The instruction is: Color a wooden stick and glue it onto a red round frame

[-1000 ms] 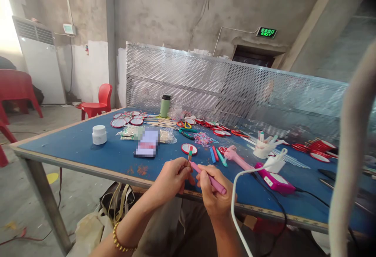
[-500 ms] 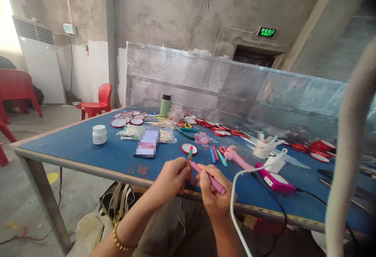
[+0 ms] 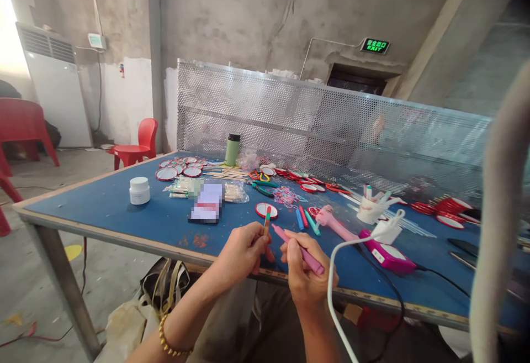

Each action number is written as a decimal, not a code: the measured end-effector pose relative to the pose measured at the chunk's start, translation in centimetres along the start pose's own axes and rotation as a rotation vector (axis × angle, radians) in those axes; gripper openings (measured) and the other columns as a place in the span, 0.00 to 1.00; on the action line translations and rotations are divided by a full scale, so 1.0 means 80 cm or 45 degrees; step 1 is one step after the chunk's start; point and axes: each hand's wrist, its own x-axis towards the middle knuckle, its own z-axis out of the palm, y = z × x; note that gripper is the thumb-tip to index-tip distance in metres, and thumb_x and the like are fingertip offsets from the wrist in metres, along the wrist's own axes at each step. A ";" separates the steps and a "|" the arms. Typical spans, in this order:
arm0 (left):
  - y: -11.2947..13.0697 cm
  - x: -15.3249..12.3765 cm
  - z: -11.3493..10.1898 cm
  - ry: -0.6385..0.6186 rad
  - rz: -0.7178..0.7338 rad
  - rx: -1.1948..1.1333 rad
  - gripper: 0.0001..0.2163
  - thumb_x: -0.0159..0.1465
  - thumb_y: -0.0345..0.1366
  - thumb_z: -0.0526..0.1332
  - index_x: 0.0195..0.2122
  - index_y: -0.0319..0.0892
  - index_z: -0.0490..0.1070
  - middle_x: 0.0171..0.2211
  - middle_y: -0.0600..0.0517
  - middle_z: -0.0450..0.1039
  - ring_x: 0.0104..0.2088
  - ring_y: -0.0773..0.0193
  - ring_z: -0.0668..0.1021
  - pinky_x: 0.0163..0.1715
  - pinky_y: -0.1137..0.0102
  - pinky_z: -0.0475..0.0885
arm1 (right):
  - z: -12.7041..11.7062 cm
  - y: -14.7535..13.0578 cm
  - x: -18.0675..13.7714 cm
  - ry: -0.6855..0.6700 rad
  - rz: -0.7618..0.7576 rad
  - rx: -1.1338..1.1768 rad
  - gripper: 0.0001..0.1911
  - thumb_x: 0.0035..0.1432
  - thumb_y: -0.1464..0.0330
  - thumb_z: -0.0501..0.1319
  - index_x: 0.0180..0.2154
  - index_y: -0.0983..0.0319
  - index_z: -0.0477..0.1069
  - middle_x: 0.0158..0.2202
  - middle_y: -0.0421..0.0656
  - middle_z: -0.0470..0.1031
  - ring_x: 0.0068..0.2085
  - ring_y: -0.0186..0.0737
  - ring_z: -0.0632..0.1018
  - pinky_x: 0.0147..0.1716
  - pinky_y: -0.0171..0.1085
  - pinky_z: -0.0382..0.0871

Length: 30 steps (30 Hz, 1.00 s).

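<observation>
A single camera worn on the person's head gives the view, looking forward and down across the desk [image 3: 95,203] from its near side. It sits above and behind the left grip [image 3: 244,250] and the right grip [image 3: 306,269], both near six o'clock, with the forearms [image 3: 196,299] entering from the bottom edge. The middle of the frame falls on the far part of the desk, by the foot of a perforated screen [image 3: 248,103]. The wide field takes in a red chair [image 3: 143,142] at nine o'clock and an exit sign [image 3: 375,46] near two. A pale, blurred post [image 3: 497,214] at three is much nearer the lens.
</observation>
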 end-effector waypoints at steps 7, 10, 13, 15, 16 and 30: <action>-0.001 0.002 -0.001 -0.002 0.007 0.012 0.08 0.67 0.38 0.53 0.31 0.42 0.63 0.26 0.52 0.78 0.14 0.72 0.69 0.16 0.77 0.60 | 0.000 0.001 0.000 -0.046 0.001 0.023 0.07 0.63 0.70 0.61 0.40 0.62 0.78 0.28 0.40 0.75 0.25 0.33 0.74 0.25 0.33 0.70; -0.002 0.001 0.000 0.001 0.003 -0.002 0.08 0.67 0.37 0.53 0.31 0.43 0.63 0.26 0.52 0.78 0.14 0.72 0.69 0.15 0.77 0.60 | 0.002 0.002 0.000 0.008 0.014 0.004 0.07 0.63 0.70 0.60 0.39 0.62 0.78 0.29 0.40 0.76 0.25 0.34 0.75 0.26 0.33 0.71; -0.003 0.000 0.001 0.000 0.009 -0.025 0.07 0.66 0.38 0.53 0.32 0.43 0.63 0.26 0.53 0.77 0.14 0.72 0.69 0.15 0.77 0.60 | 0.002 0.002 0.000 0.006 0.007 0.016 0.08 0.63 0.70 0.60 0.39 0.61 0.78 0.29 0.40 0.76 0.25 0.34 0.75 0.26 0.34 0.71; -0.003 0.000 0.001 -0.001 0.007 -0.030 0.08 0.67 0.38 0.53 0.32 0.43 0.63 0.26 0.53 0.77 0.14 0.72 0.69 0.15 0.77 0.60 | 0.002 0.002 0.000 -0.007 0.012 0.009 0.08 0.63 0.70 0.60 0.40 0.61 0.78 0.29 0.41 0.76 0.26 0.34 0.75 0.27 0.34 0.71; -0.002 0.000 0.001 0.000 0.006 -0.028 0.08 0.67 0.38 0.53 0.31 0.42 0.63 0.26 0.53 0.77 0.14 0.72 0.68 0.15 0.77 0.60 | 0.001 0.002 0.001 -0.013 0.016 0.003 0.08 0.63 0.70 0.60 0.40 0.61 0.78 0.29 0.41 0.76 0.26 0.34 0.75 0.27 0.34 0.72; -0.001 0.001 0.000 -0.005 0.010 -0.002 0.09 0.67 0.38 0.53 0.31 0.42 0.63 0.26 0.52 0.78 0.14 0.72 0.68 0.16 0.77 0.60 | 0.002 0.003 0.001 -0.060 -0.005 0.012 0.08 0.63 0.70 0.60 0.41 0.62 0.78 0.29 0.41 0.77 0.26 0.34 0.75 0.26 0.33 0.72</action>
